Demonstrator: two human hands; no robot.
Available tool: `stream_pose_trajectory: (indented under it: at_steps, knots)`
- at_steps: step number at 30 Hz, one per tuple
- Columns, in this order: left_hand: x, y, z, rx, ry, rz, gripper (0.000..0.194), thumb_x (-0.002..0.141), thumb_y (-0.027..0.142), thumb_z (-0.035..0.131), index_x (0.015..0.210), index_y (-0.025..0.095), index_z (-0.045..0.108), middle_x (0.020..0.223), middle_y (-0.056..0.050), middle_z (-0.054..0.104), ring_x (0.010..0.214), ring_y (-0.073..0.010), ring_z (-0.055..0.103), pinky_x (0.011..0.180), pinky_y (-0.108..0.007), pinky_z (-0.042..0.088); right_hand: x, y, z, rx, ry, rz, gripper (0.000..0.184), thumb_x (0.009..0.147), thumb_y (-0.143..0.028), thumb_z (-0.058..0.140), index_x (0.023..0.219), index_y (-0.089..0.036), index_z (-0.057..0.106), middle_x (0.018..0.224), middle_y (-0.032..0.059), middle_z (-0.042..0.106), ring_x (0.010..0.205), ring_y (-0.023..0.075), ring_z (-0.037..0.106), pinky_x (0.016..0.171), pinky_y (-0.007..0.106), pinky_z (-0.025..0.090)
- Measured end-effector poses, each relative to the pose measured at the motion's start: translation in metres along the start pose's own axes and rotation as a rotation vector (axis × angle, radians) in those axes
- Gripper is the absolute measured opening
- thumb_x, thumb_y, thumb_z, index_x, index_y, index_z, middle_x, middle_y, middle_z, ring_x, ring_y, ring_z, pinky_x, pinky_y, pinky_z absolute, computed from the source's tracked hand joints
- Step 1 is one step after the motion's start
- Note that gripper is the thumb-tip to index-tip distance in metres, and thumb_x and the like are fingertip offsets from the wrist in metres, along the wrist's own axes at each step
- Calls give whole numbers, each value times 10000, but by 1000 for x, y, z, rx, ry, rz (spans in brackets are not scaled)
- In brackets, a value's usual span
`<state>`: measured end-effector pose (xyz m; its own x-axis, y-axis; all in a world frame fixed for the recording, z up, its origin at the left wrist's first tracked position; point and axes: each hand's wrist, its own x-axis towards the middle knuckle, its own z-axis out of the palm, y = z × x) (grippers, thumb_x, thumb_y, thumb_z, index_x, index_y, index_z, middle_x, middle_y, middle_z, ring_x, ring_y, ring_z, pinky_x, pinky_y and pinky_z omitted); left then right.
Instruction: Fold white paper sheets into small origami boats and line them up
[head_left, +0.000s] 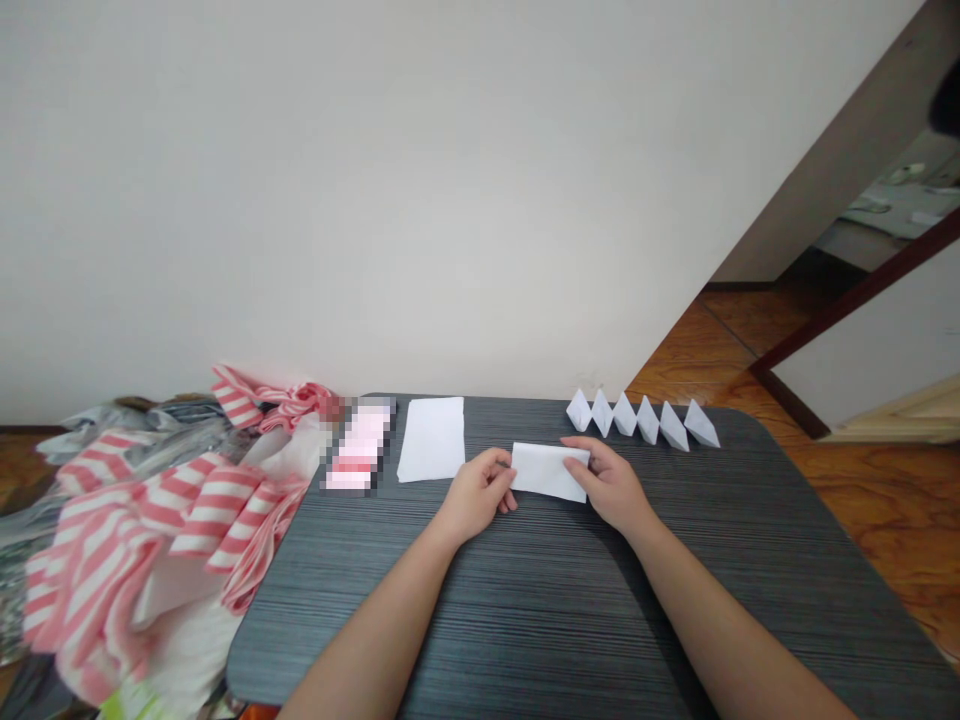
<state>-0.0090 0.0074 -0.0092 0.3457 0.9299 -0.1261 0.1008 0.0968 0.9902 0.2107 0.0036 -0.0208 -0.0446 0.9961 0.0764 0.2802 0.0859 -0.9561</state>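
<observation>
A white sheet of paper (547,471), seemingly folded into a wide rectangle, is held between my two hands above the dark table. My left hand (480,492) pinches its left edge between thumb and fingers. At the right end, my right hand (609,482) grips the paper with the thumb on the near face and fingers behind. Left of my hands lies a stack of blank white paper (433,440). Several folded white paper pieces (625,414) with pointed tops stand in a row beyond my right hand.
The dark wood-grain table (540,620) has rounded corners and touches a white wall (450,200). A blurred-out pinkish item (360,445) lies at its left edge. Red-and-white striped cloth (217,510) is heaped beside the table. Wooden floor (892,500) shows on the right.
</observation>
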Motion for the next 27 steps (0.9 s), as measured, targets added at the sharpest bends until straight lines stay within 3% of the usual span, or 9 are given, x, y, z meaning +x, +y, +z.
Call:
stream_pose_trajectory:
  at_steps: [15,19,23,27]
  knots:
    - [2,-7,0,46,-14,27,198,844,325,468,938,157,514,634,-18,619,551,-123,586,548,-228,465,1,5,0,-10,-28,-7,353,814,-369,558,1124,-201,552,820,37,626,649,166,564,569,269,452]
    - [1,-6,-1,93,-13,28,192,848,320,455,910,154,529,623,-16,617,538,-117,573,541,-220,453,2,1,-4,-33,-42,-39,347,816,-361,561,1120,-193,554,914,60,630,743,186,585,640,291,470]
    - [0,-5,-1,155,-36,34,184,850,310,441,884,158,539,612,-8,606,536,-117,568,527,-211,435,3,-15,-13,-12,-156,-90,304,872,-348,478,1115,-186,563,994,84,646,860,206,596,744,321,466]
    - [-2,0,1,290,-71,62,190,854,290,426,867,162,565,599,6,589,532,-111,558,522,-200,398,4,-31,-18,-30,-264,-63,309,882,-346,467,1119,-180,573,1059,95,642,880,206,600,748,319,469]
